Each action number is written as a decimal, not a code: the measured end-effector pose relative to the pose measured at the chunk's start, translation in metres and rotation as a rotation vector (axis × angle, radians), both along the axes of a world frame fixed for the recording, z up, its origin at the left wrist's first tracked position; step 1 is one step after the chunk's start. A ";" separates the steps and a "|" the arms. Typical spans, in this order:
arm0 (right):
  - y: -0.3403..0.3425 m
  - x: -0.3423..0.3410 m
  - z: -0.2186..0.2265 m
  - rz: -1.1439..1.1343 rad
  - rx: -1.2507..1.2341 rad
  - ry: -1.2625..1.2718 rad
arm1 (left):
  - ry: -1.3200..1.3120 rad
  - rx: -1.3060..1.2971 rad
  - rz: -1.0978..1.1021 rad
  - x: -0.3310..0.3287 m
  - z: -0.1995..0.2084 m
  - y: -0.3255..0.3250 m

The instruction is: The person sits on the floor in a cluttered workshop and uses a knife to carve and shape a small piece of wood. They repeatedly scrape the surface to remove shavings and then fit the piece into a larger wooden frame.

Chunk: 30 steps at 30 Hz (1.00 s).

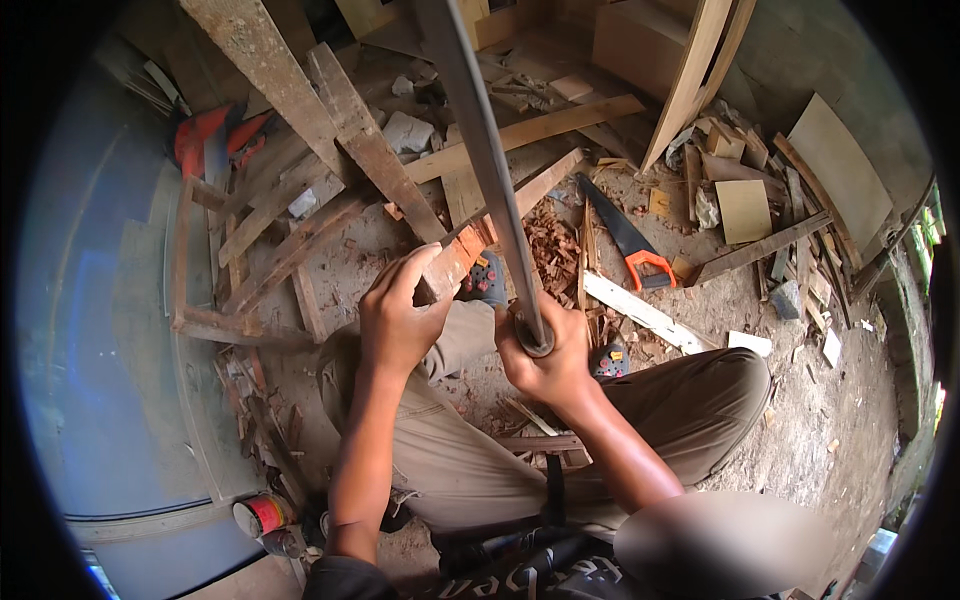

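My left hand (pixel 393 312) is closed around a short block of wood (pixel 458 262), whose far end shows fresh reddish cut faces. My right hand (pixel 552 352) grips a machete (pixel 482 130) by its handle. Its long grey blade points up and away, just right of the block. Most of the handle is hidden by my fingers. Both hands are above the ground between my bent knees. Beneath them, reddish wood chips (pixel 558 245) are scattered around my shoes.
A handsaw (pixel 622 228) with an orange handle lies right of the chips. Long planks (pixel 375 140) lean at the upper left. Offcuts (pixel 730 150) pile up at the right. A can (pixel 264 515) stands lower left, beside a blue-grey panel (pixel 110 330).
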State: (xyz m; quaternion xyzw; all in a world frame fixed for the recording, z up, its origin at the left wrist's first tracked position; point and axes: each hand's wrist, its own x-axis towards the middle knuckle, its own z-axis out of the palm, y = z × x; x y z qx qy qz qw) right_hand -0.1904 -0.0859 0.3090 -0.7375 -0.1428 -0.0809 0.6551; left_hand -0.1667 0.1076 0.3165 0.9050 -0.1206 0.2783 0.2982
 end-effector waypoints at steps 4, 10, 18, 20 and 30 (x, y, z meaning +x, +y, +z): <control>-0.005 0.021 -0.091 0.018 -0.474 0.267 | -0.002 0.079 -0.052 -0.001 -0.009 0.000; 0.004 0.008 -0.004 0.010 -0.115 0.049 | -0.001 0.025 0.005 0.000 0.003 0.000; 0.005 0.013 -0.051 0.015 -0.362 0.271 | 0.022 0.045 -0.002 -0.003 0.000 -0.001; 0.004 -0.002 -0.008 0.029 -0.124 0.191 | 0.045 0.020 0.018 -0.007 0.002 -0.003; 0.002 0.002 -0.047 0.058 -0.289 0.297 | 0.068 0.033 0.010 -0.008 0.001 -0.006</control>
